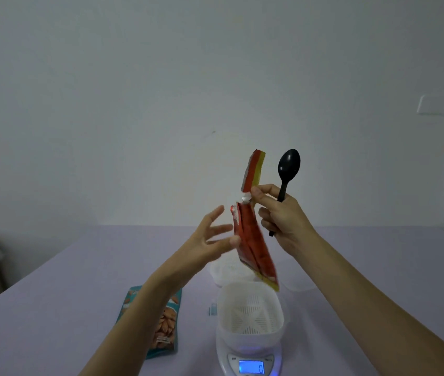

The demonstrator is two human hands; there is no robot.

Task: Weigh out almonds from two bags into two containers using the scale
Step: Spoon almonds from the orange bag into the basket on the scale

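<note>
A red almond bag (253,240) hangs in the air above the table, its torn top strip (253,169) bent upward. My right hand (280,221) pinches the bag near the tear and also holds a black spoon (288,169), bowl up. My left hand (212,237) is spread, its fingertips touching the bag's left side. Below, a white container (250,313) sits empty on the white scale (250,365), whose blue display reads 0. A teal almond bag (161,321) lies flat on the table, partly hidden by my left forearm.
Behind the scale stand a second white container (229,270) and a clear lid or tub (299,283), both partly hidden by the bag and my arm. The lilac table (80,280) meets a plain wall. A small blue-white scrap (212,310) lies left of the scale.
</note>
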